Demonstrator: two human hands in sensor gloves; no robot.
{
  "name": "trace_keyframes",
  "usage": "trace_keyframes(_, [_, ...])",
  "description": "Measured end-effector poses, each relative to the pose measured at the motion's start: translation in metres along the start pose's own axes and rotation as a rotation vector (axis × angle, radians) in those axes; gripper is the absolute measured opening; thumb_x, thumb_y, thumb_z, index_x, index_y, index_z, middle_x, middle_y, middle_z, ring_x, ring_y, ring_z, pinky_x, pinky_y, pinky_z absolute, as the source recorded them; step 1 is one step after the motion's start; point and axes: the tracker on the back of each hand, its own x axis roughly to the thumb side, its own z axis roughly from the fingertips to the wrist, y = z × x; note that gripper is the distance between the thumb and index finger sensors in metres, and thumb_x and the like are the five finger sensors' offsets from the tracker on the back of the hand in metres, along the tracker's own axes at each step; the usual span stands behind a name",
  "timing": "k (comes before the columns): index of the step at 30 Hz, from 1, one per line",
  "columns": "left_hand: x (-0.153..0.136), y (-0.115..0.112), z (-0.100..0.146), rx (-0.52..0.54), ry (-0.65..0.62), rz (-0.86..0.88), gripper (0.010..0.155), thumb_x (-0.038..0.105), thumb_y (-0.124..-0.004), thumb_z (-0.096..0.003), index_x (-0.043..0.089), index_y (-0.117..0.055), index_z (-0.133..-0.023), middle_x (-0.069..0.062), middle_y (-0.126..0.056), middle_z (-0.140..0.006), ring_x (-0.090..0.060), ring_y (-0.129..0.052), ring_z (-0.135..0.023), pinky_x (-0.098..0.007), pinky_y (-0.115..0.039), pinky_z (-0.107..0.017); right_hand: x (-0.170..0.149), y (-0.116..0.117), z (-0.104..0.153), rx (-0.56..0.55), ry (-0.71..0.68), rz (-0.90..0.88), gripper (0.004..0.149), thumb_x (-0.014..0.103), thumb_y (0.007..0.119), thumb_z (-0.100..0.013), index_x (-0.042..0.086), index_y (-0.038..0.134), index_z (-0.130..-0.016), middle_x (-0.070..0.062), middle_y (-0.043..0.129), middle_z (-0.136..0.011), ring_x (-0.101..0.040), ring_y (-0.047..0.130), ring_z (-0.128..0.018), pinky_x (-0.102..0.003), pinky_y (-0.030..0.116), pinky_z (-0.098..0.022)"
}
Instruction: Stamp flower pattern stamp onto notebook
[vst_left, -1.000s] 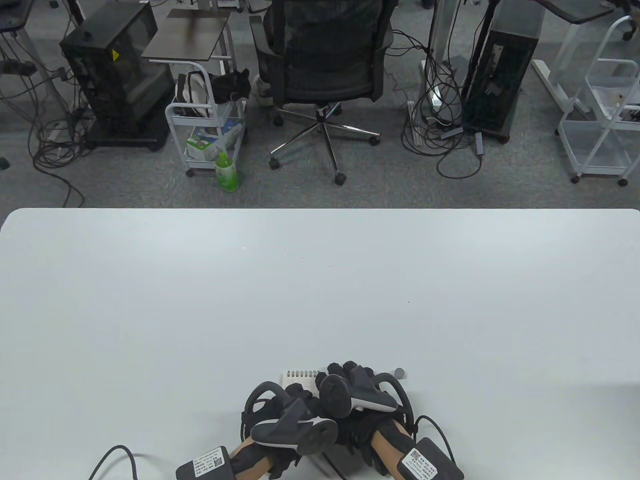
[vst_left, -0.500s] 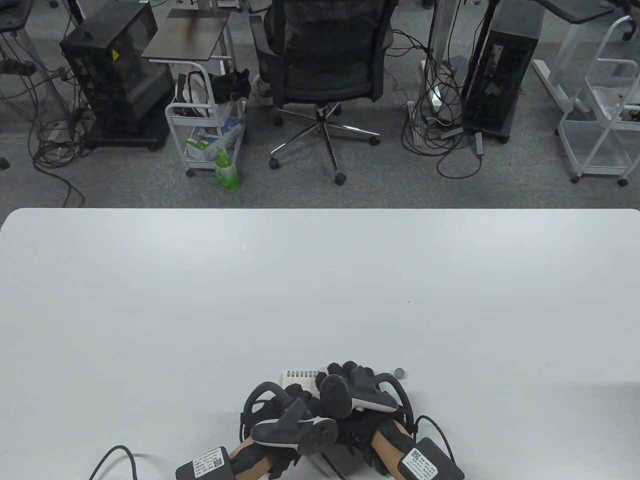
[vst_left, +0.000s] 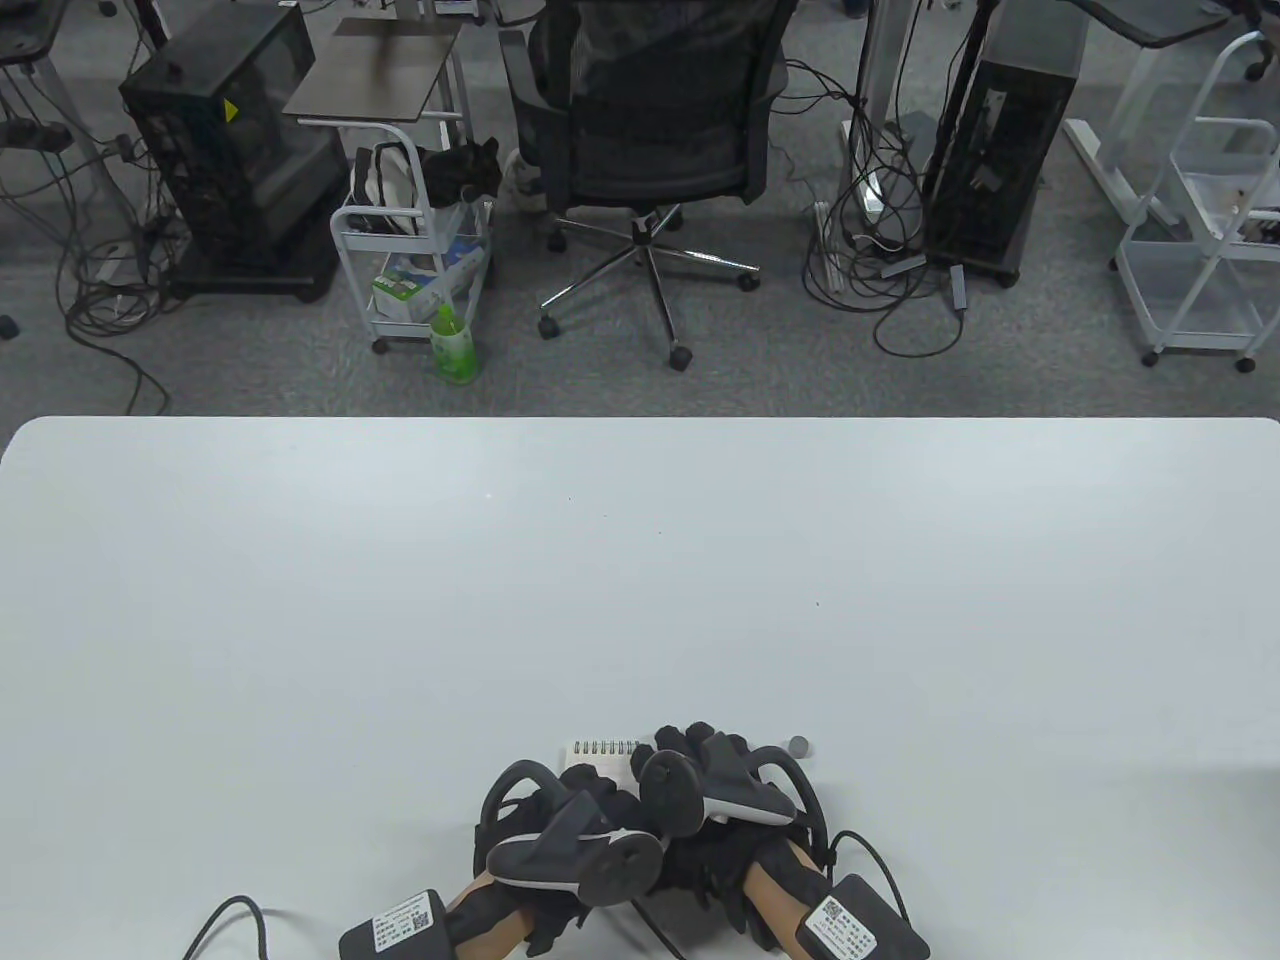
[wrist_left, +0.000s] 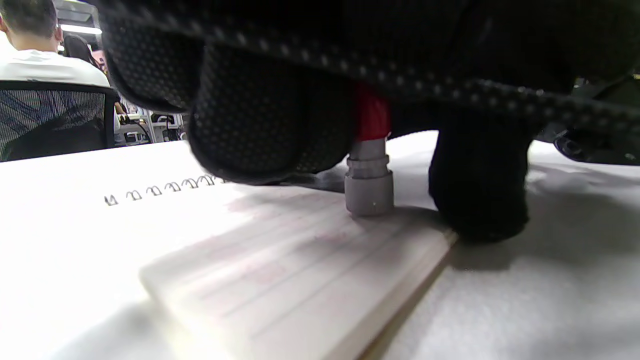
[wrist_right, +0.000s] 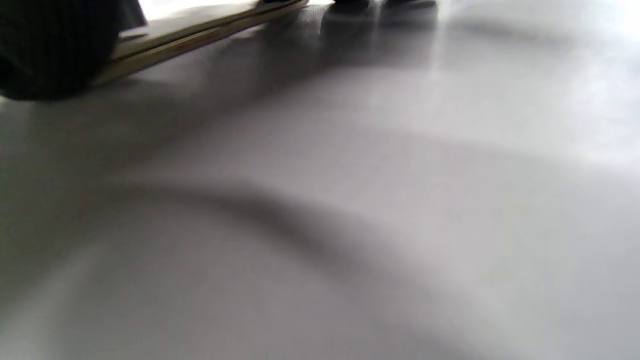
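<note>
A small spiral notebook lies open near the table's front edge, mostly covered by both hands. In the left wrist view a stamp with a red body and grey foot stands upright, its foot pressed on the lined page near the right edge. Black gloved fingers close around its top. In the table view my right hand sits over the notebook's right part, where the stamp is, and grips it. My left hand rests on the notebook's near part. The right wrist view shows only the notebook's edge.
A small grey cap lies on the white table just right of my right hand. Cables and sensor boxes trail from both wrists at the front edge. An office chair and carts stand beyond the far edge.
My left hand and its wrist box have shifted slightly left and toward the front edge. My right hand has stayed still on the notebook.
</note>
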Motion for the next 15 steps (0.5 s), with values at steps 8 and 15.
trace_keyframes(8, [-0.024, 0.013, 0.022, -0.035, 0.073, 0.072, 0.044, 0.036, -0.078, -0.0403, 0.019, -0.081, -0.081, -0.005, -0.098, -0.07, -0.025, -0.103, -0.051, -0.057, -0.075, -0.059, 0.0, 0.0, 0.0, 0.0, 0.001, 0.001, 0.103, 0.064, 0.079, -0.03, 0.022, 0.024, -0.108, -0.019, 0.011, -0.109, -0.051, 0.016, -0.102, -0.069, 0.021, -0.07])
trace_keyframes(15, [-0.035, 0.015, 0.032, -0.052, 0.067, 0.092, 0.045, 0.036, -0.08, -0.0398, 0.018, -0.083, -0.081, -0.005, -0.1, -0.07, -0.026, -0.104, -0.051, -0.057, -0.075, -0.058, 0.0, 0.001, 0.0, -0.001, 0.003, 0.0, 0.104, 0.064, 0.079, -0.03, 0.022, 0.024, -0.108, -0.019, 0.011, -0.109, -0.051, 0.016, -0.102, -0.068, 0.021, -0.07])
